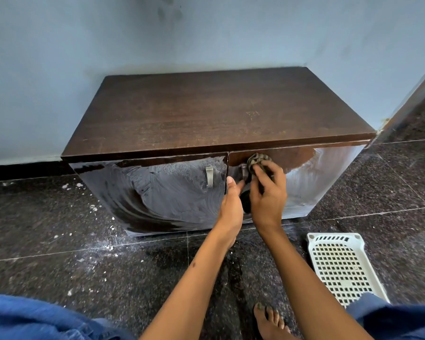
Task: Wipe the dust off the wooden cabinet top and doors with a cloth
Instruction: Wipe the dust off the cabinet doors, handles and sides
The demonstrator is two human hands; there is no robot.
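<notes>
cloth [257, 161]: lower part hidden under right hand [268, 192] | right door handle [244, 171]: partly covered by cloth and left hand [231, 202] fingers | basket [339, 268]: near end behind knee | foot [270, 322]: cut by bottom edge

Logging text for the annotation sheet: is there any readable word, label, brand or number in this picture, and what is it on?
None readable.
Dark brown wooden cabinet: faint pale scratches on its top, not legible as text.
White perforated plastic basket: no label visible.
</notes>
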